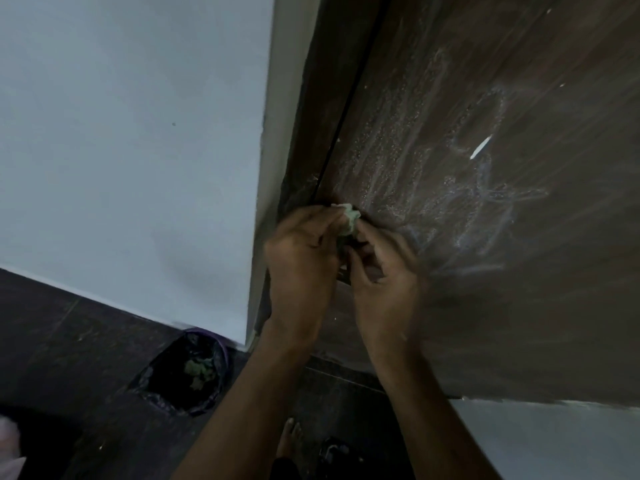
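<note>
A dim room corner, seen from above. A brown wooden door (485, 237) fills the right side, its surface streaked with pale, chalky smears and speckles, with one bright white scratch (481, 147). A dark gap runs between the door and its frame (301, 133). To the left is a plain white wall (138, 133), and below it a dark floor (69, 341).

A small crumpled pale green wad (349, 220) sits against the door, just beside the gap. The left hand (301, 258) grips it from the left, fingers curled round it. The right hand (384, 271) meets it from the lower right, its bent fingers (360, 244) clamped on the wad's edge. Both hands are blurred and cover most of the wad.

On the floor at the wall's corner stands a bin (204, 330) with a black liner, holding more green wads. A bare foot (289, 438) shows between the forearms.
</note>
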A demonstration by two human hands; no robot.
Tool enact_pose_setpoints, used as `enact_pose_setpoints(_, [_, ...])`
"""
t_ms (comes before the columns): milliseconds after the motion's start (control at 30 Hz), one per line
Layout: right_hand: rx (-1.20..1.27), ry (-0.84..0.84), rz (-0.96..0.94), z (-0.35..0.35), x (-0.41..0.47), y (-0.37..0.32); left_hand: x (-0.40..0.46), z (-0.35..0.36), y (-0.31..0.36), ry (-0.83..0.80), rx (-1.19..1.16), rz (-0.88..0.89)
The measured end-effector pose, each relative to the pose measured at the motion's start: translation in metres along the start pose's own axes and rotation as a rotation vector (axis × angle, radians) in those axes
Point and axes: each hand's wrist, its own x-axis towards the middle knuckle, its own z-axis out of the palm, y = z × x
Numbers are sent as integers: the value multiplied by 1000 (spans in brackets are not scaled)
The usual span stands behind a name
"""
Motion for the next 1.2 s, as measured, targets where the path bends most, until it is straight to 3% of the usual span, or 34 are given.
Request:
enact_pose_setpoints(133, [-114, 115, -174, 11, -1, 5, -3, -3, 9, -27, 17, 5])
enact_pose_setpoints(233, [-180, 106, -280, 22, -1, 15, -5, -10, 12, -26, -80, -192])
enact_pose_setpoints(300, [-133, 61, -207, 27, 6, 20, -3, -11, 11, -57, -155, -303])
enact_pose_setpoints(433, [-59, 122, -205, 27, 12, 27, -4, -17, 10, -65, -116, -274])
enact_pose_setpoints(533, [-229, 223, -393, 26, 13, 29, -14, -19, 12, 32, -112, -296])
enact_pose_setpoints(700, [-298, 124, -434, 41, 18, 10, -17, -16, 9, 52, -70, -254])
enact_pose_setpoints(933, [-347, 213, -314, 16, 4, 25, -20, -21, 9, 58, -14, -214])
enact_pose_setpoints(1200, [-278, 256, -415, 25, 8, 28, -28, -19, 14, 28, -32, -313])
